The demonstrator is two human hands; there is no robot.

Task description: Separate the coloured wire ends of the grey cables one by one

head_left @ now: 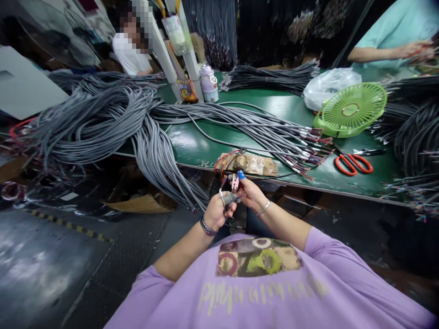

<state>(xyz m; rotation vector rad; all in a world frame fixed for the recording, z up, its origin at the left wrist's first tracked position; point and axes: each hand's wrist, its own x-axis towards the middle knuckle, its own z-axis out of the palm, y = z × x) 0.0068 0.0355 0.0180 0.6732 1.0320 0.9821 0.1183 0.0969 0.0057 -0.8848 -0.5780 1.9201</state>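
My left hand (218, 211) is closed around thin coloured wires in front of the table edge. Something grey sits at its thumb and fingertips; whether it is a finger cover or a cable end, I cannot tell. Close beside it, my right hand (253, 195) pinches the same wires, with a blue cover (241, 175) on one fingertip. A small pinkish-white piece (235, 182) shows between the hands, its kind unclear. Just beyond them, a worn wooden board (260, 165) with a dark fixture and red and black leads lies on the table's edge.
Grey cables (103, 119) are heaped at the left, some hanging over the edge. More cables (274, 135) with stripped ends cross the green table (187, 141). Orange-handled scissors (353, 164), a green fan (353, 109), a plastic bag (329, 84) and a bottle (209, 84) stand around. Two people sit beyond.
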